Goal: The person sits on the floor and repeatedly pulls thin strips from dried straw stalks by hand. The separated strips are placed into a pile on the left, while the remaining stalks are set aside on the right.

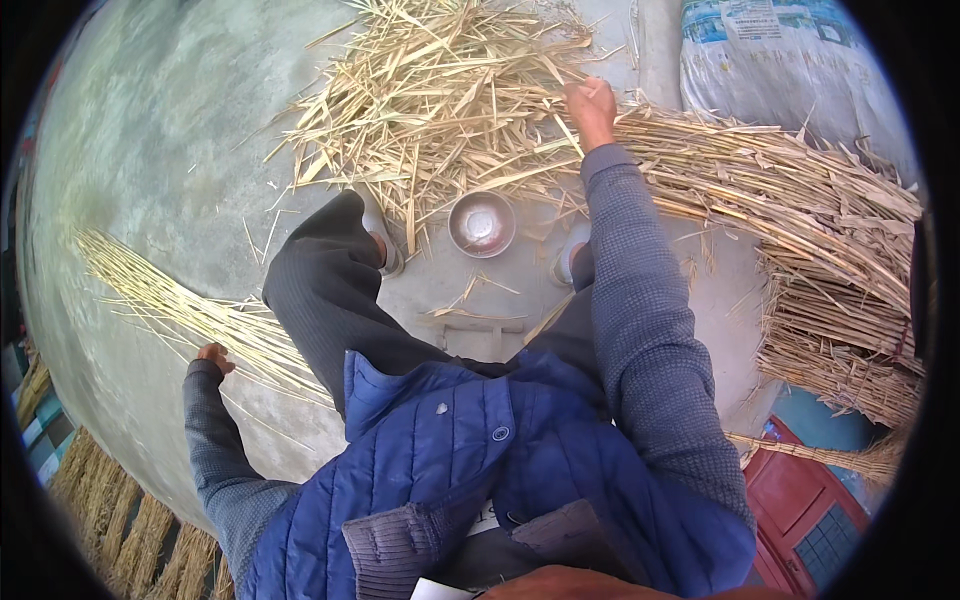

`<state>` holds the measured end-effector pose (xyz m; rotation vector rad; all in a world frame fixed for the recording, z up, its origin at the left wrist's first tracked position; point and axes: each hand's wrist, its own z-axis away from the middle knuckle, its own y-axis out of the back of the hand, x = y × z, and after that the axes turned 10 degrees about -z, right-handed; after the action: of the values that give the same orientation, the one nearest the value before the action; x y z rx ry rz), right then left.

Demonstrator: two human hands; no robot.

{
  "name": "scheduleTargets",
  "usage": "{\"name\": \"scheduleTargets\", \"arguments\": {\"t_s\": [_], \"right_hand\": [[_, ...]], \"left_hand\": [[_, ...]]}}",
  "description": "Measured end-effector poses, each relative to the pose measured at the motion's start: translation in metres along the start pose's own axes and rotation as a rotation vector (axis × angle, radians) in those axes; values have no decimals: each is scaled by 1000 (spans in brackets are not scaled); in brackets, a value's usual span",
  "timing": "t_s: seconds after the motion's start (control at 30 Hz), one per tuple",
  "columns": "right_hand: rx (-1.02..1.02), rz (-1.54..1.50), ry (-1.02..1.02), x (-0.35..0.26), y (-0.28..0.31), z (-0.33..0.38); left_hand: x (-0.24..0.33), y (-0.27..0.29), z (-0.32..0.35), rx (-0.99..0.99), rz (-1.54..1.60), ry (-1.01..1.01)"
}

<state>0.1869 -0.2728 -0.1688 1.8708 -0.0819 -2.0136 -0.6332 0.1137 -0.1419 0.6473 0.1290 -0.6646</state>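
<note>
My right hand is closed at the far end of a large bundle of dry, leafy stalks, its fingers curled round stalk ends that are partly hidden. My left hand is far out on the left, beside a row of thin, pale stripped stalks lying on the floor. Its fingers are curled; whatever they grip is too small to make out. Between the hands, in front of my feet, a heap of dry husks and leaves is spread out. A small metal bowl sits at its near edge.
Stacked stalk bundles lie on the right, below the large one. A filled white sack stands at the far right. Further straw bundles are at the lower left. A red panelled object is at the lower right.
</note>
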Motion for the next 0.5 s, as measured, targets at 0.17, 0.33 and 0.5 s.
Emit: {"name": "scheduleTargets", "arguments": {"t_s": [0.17,0.33,0.5], "right_hand": [[56,36,-391,100,4,58],[48,-115,-460,198,-9,86],[167,-331,-777,249,-12,76]], "left_hand": [[199,183,60,739,59,-446],[418,289,159,1154,38,-874],[501,282,182,833,-175,-1112]]}}
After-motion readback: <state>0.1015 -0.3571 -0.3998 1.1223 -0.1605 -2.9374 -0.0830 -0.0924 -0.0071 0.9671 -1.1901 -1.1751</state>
